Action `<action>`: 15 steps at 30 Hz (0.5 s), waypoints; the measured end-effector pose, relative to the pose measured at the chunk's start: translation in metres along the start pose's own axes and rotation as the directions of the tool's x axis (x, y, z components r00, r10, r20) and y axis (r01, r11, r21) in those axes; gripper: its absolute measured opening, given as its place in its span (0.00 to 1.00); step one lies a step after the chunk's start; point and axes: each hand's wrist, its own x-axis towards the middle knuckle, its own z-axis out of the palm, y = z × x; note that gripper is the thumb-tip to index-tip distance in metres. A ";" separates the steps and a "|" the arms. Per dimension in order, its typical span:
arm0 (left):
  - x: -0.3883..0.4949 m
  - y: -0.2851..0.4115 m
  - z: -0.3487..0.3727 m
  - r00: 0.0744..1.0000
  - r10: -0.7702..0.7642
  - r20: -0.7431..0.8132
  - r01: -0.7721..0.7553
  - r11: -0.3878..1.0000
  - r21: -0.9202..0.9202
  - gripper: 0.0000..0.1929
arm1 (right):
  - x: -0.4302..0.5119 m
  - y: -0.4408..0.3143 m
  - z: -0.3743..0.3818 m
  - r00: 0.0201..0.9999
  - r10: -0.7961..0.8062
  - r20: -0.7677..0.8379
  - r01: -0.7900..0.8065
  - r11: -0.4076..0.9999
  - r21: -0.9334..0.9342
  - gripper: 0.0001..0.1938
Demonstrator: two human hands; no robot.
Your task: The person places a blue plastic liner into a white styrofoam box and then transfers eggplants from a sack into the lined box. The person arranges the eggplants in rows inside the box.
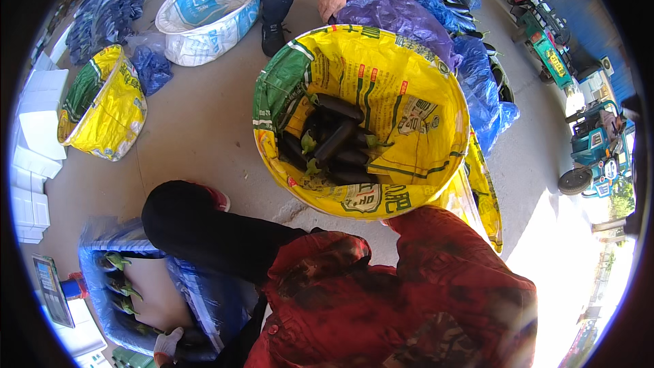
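Note:
At the lower left, my left hand [168,345] in a white knit glove is low inside a box [94,312] lined with blue plastic film. It touches or lies beside a dark eggplant [191,337]; its grip is partly hidden. Several eggplants with green stems [122,286] line the box's left side, next to a pale bare inner surface. My right hand is out of view; the red sleeve [434,230] runs to the near rim of a large round tub [434,107] made of yellow and green woven sack material. A heap of dark purple eggplants [334,140] fills the tub's left half.
Another person's hand [332,1] touches purple plastic film [393,15] beyond the tub. Blue bags of eggplants [475,71] stand right of it. Further left are a white-blue tub [209,20], a smaller yellow tub [112,112], white foam boxes [43,112] and a digital display [53,291].

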 end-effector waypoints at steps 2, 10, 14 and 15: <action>0.002 0.001 0.000 1.000 -0.020 -0.011 0.021 0.999 0.029 0.31 | -0.006 -0.007 -0.007 1.000 -0.020 -0.014 0.022 0.983 0.184 0.30; 0.006 0.005 0.000 1.000 -0.011 -0.013 0.011 0.998 0.057 0.31 | -0.054 -0.074 -0.055 0.993 -0.001 -0.117 0.116 0.150 0.982 0.33; -0.001 0.005 0.003 0.998 0.035 -0.046 -0.033 0.998 0.061 0.30 | -0.068 -0.108 -0.078 0.983 0.167 -0.075 0.124 -0.308 0.943 0.37; -0.004 0.003 0.004 0.998 0.042 -0.052 -0.039 0.998 0.052 0.30 | -0.067 -0.111 -0.080 0.982 0.178 -0.055 0.121 -0.382 0.916 0.36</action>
